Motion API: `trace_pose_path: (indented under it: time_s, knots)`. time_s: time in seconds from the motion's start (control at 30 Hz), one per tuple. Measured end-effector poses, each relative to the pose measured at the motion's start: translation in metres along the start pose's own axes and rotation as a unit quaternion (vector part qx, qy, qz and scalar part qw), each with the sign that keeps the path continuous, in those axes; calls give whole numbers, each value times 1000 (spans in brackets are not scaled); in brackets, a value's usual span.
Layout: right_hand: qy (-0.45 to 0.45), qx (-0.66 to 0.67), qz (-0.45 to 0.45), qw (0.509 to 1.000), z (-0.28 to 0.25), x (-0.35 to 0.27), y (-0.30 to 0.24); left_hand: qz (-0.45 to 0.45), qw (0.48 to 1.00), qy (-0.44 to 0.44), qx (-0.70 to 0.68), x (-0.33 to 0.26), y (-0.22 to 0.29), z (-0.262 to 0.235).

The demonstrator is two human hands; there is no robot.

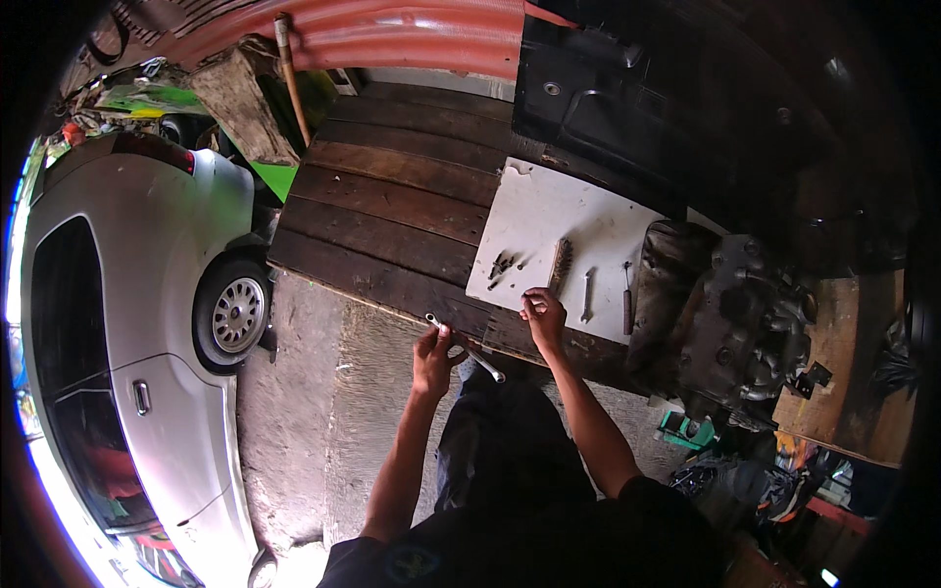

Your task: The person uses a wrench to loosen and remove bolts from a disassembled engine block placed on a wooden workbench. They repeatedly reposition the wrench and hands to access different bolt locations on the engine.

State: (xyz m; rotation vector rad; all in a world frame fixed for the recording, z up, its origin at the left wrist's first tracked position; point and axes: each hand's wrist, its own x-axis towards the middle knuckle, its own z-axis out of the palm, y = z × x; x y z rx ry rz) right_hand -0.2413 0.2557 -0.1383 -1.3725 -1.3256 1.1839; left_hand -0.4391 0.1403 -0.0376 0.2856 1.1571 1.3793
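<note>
My left hand (pixel 429 365) is closed round a shiny ring spanner (pixel 483 367), one end showing above the fingers and the other slanting down to the right. It is just off the near edge of the wooden workbench (pixel 392 240). My right hand (pixel 544 318) is at the near edge of a white board (pixel 588 216), fingertips pinched together; whatever they hold is too small to make out. Beyond it lies a wire brush (pixel 561 263). To its right are an open-ended spanner (pixel 588 296) and a screwdriver (pixel 627 299). Several dark bolts (pixel 500 267) lie on the board's left part.
A greasy metal engine part (pixel 740 323) stands on the bench to the right, beside a dark cloth (pixel 657 294). A silver car (pixel 147 323) is parked at left. A long wooden handle (pixel 290 78) leans behind the bench. A green container (pixel 686 429) sits low at right.
</note>
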Motion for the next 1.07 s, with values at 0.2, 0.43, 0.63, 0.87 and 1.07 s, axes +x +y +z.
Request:
trace_pose_path:
  time_s: [0.2,0.43,0.63,0.87,1.07]
  knots:
    - [-8,-75,11,997,27,31,25,-36,999,22,-5,27,-16,-10]
    - [7,-56,13,998,24,27,-3,-71,997,-6,-7,30,-30,-10]
    - [-52,72,107,990,-10,-41,-25,-75,997,-23,-15,26,-31,6]
    - [-105,56,129,985,-39,-116,-64,-42,995,-91,-16,33,-33,52]
    - [-27,53,118,991,-64,-137,-54,-31,981,-184,52,23,-53,91]
